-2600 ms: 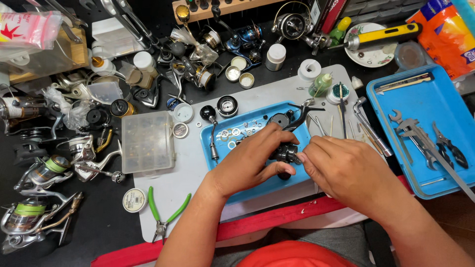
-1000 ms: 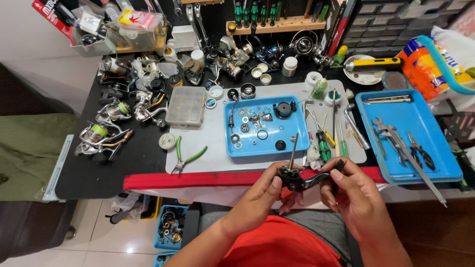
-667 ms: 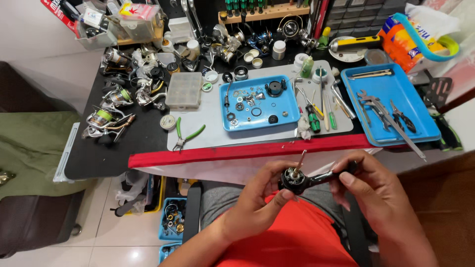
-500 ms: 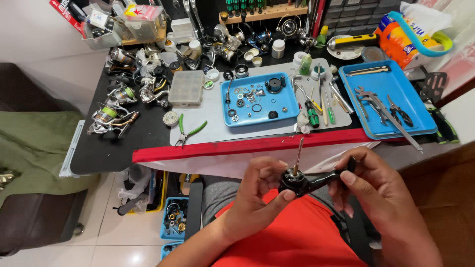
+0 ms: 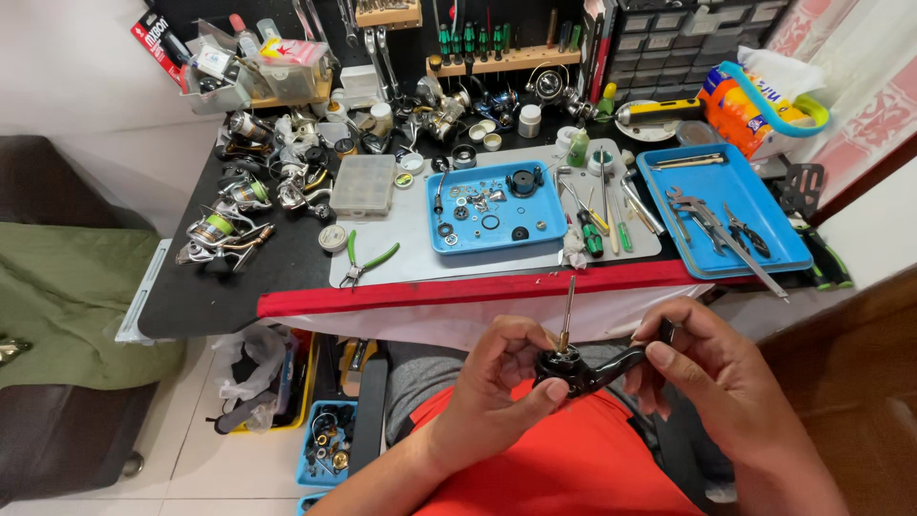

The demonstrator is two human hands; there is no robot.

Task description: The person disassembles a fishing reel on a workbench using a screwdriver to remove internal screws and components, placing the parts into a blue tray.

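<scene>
While I look down from the head camera, both hands sit in front of the counter, over my lap, so I place everything by the small blue tray (image 5: 497,212).

Left hand: my left hand (image 5: 497,382) is well in front of the small blue tray, past the counter's red edge (image 5: 478,285); its thumb and fingers are curled and pinching the round black body of the reel part (image 5: 578,368).

Right hand: my right hand (image 5: 716,368) is to the right of the left one, fingers bent and pinching the far end of the part's black arm.

Reel part: black, held in the air between both hands over my orange shirt (image 5: 564,459), clear of the counter; a thin shaft (image 5: 566,311) with a brass base stands up out of it, pointing toward the small blue tray.

Small blue tray: it lies on a grey mat (image 5: 411,248) and holds loose rings, washers and a dark round piece.

Pliers: green-handled pliers (image 5: 368,260) lie on the mat just left of the small blue tray.

Box: a clear plastic box (image 5: 363,184) sits left of the tray, further back.

Screwdrivers: a few screwdrivers (image 5: 597,225) lie just right of the tray.

Large tray: a bigger blue tray (image 5: 669,186), right of the small one, carries wrenches and pliers.

Reels: several fishing reels (image 5: 239,205) crowd the counter well to the left of the tray.

Bins: blue bins (image 5: 330,444) of small parts stand on the floor, below and left of the tray.
</scene>
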